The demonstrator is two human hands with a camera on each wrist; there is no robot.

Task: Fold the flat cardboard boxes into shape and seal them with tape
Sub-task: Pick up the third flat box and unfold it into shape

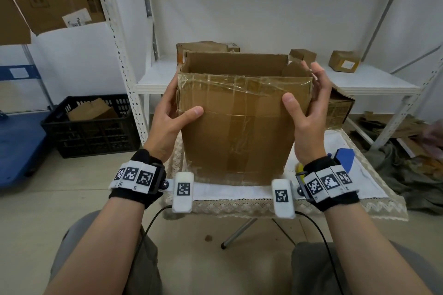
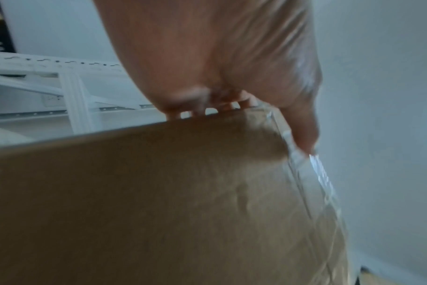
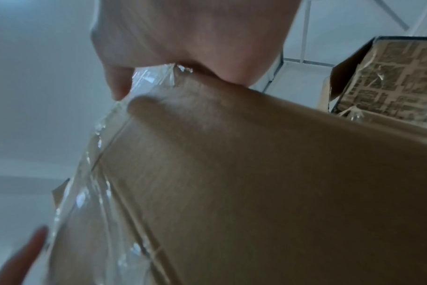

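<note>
A brown cardboard box [image 1: 237, 132] with wrinkled clear tape [image 1: 239, 84] across its near face is held upright over the small table [image 1: 239, 190]. Its top is open, with a flap standing at the back. My left hand [image 1: 176, 108] grips the left side, thumb on the near face and fingers round the edge. My right hand [image 1: 309, 93] grips the right corner the same way. The left wrist view shows the left hand [image 2: 219, 67] on the box [image 2: 183, 202]. In the right wrist view the right hand [image 3: 183, 34] pinches the taped corner of the box [image 3: 256, 183].
A blue tape dispenser [image 1: 344, 158] lies on the table's white cloth by my right wrist. Behind stands a white shelf [image 1: 359, 84] with small boxes [image 1: 344, 61]. A black crate [image 1: 91, 124] and a blue cart [image 1: 16, 146] stand on the floor at left; cardboard scraps [image 1: 388, 127] lie at right.
</note>
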